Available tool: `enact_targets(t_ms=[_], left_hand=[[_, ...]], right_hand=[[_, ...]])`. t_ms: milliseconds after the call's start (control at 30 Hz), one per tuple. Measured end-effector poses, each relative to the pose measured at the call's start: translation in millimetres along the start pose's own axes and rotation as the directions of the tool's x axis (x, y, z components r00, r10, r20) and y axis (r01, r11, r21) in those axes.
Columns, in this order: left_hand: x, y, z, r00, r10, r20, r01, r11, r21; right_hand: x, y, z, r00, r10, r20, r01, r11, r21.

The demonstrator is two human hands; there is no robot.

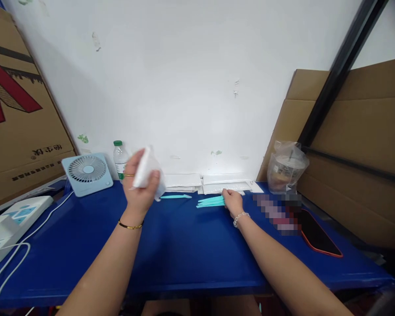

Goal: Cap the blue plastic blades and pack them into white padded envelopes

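My left hand [138, 184] is raised above the table and closed around a white packet [148, 169], blurred and partly see-through at its lower end. Low at the table's back, my right hand [233, 202] grips one end of several slim turquoise plastic sticks [211, 202], which fan out to the left. Their held ends are hidden by the fingers. A single turquoise stick [176, 196] lies apart, between the two hands. Behind the hands, flat white packets [181, 181] are stacked against the wall, and more white packets [227, 179] lie to their right.
On the left are a light blue fan [88, 173], a green-capped bottle [119, 156], and a power strip [23, 215] with cables. A bagged drink cup [287, 169] and a phone [319, 232] sit on the right. Cardboard [365, 145] flanks the blue table [191, 250].
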State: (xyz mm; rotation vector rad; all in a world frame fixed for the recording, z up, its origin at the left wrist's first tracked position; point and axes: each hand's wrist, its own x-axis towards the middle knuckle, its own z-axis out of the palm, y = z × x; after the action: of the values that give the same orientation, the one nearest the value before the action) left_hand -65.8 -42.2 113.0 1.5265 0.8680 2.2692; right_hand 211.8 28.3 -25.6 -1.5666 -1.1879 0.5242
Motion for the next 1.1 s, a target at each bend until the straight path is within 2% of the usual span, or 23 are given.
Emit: enact_targets(t_ms=[33,100,167,233,300,367,433,467,533,600,700,767,833,867,900,933,1033,1100], left_hand=[[-5.9,2.8,1.7,0.990,-0.021,0.140,0.014,0.999,0.049],[-20.0,3.3,8.1,0.924,-0.097,0.369,0.065,0.993,0.100],[-34.3,-1.0,16.3,0.871,-0.214,0.442,0.195,0.977,0.089],[-46.3,-7.9,24.0,0.826,-0.367,0.429,0.391,0.920,0.034],[-55.9,-16.6,29.0,0.730,-0.495,0.470,0.555,0.832,0.014],[-64.6,-26.9,30.2,0.598,-0.551,0.582,0.625,0.775,0.092],[-74.1,-37.6,26.7,0.480,-0.550,0.683,0.583,0.782,0.220],[-79.0,-42.4,23.2,0.447,-0.541,0.713,0.535,0.800,0.271],[-87.6,-49.1,14.0,0.435,-0.517,0.737,0.440,0.836,0.327],[-91.5,-51.8,4.5,0.460,-0.496,0.737,0.380,0.860,0.342],[-83.6,-54.8,-2.4,0.486,-0.512,0.708,0.397,0.851,0.342],[-70.3,-63.0,-0.1,0.533,-0.574,0.621,0.475,0.811,0.342],[-55.1,-78.7,5.0,0.609,-0.657,0.446,0.559,0.753,0.347],[-48.3,-88.7,7.6,0.622,-0.695,0.360,0.590,0.719,0.368],[-42.8,-99.3,9.7,0.606,-0.737,0.300,0.621,0.673,0.401],[-38.7,-109.7,11.2,0.567,-0.779,0.269,0.650,0.623,0.435],[-35.5,-133.4,13.9,0.512,-0.812,0.280,0.662,0.581,0.473],[-39.2,-140.1,16.3,0.500,-0.808,0.312,0.650,0.588,0.481]], right_hand=[[-1.3,-0.2,0.7,0.999,-0.045,0.007,0.045,0.998,-0.045],[-4.7,-2.2,3.2,0.991,-0.129,0.029,0.131,0.983,-0.126],[-8.6,-5.0,5.6,0.981,-0.186,0.056,0.193,0.962,-0.193],[-12.6,-7.8,7.2,0.973,-0.216,0.083,0.231,0.940,-0.252],[-16.9,-10.1,8.3,0.964,-0.239,0.112,0.263,0.915,-0.305],[-21.6,-12.1,9.9,0.958,-0.254,0.133,0.285,0.892,-0.350],[-26.1,-14.0,11.6,0.950,-0.270,0.156,0.311,0.858,-0.408],[-27.9,-14.9,12.2,0.944,-0.280,0.173,0.329,0.830,-0.450],[-30.2,-16.3,12.6,0.931,-0.292,0.218,0.365,0.759,-0.540],[-30.7,-16.8,11.4,0.925,-0.278,0.258,0.379,0.706,-0.599],[-28.5,-15.3,7.3,0.922,-0.270,0.276,0.385,0.698,-0.603],[-26.0,-13.3,3.8,0.910,-0.293,0.292,0.412,0.710,-0.572],[-23.1,-11.2,0.1,0.896,-0.305,0.323,0.437,0.739,-0.513],[-21.5,-10.3,-1.8,0.888,-0.304,0.345,0.445,0.756,-0.481],[-19.8,-9.6,-3.6,0.880,-0.300,0.367,0.450,0.772,-0.449],[-18.1,-9.1,-5.5,0.872,-0.295,0.389,0.454,0.786,-0.421],[-12.6,-8.6,-10.8,0.839,-0.299,0.454,0.470,0.819,-0.330],[-9.2,-8.4,-13.6,0.809,-0.334,0.483,0.497,0.828,-0.259]])
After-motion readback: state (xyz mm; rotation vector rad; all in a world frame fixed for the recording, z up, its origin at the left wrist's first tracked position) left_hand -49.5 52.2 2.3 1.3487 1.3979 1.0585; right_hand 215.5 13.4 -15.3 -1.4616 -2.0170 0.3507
